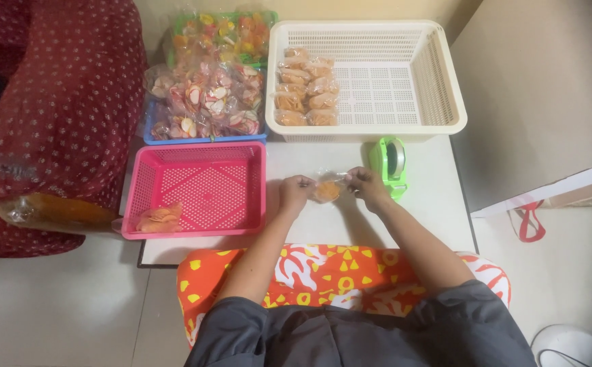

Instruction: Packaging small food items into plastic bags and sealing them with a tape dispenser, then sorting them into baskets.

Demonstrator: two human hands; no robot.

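Packets of orange crackers already fill one corner of the cream basket. Just below it, beside the green tape dispenser, we pinch one more small clear packet between left hand and right hand. Bulk cracker bags left of the basket look unpacked yet, so we judge much remains.

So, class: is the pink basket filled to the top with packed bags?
No: the pink basket holds only one small pile of orange crackers in its near left corner.
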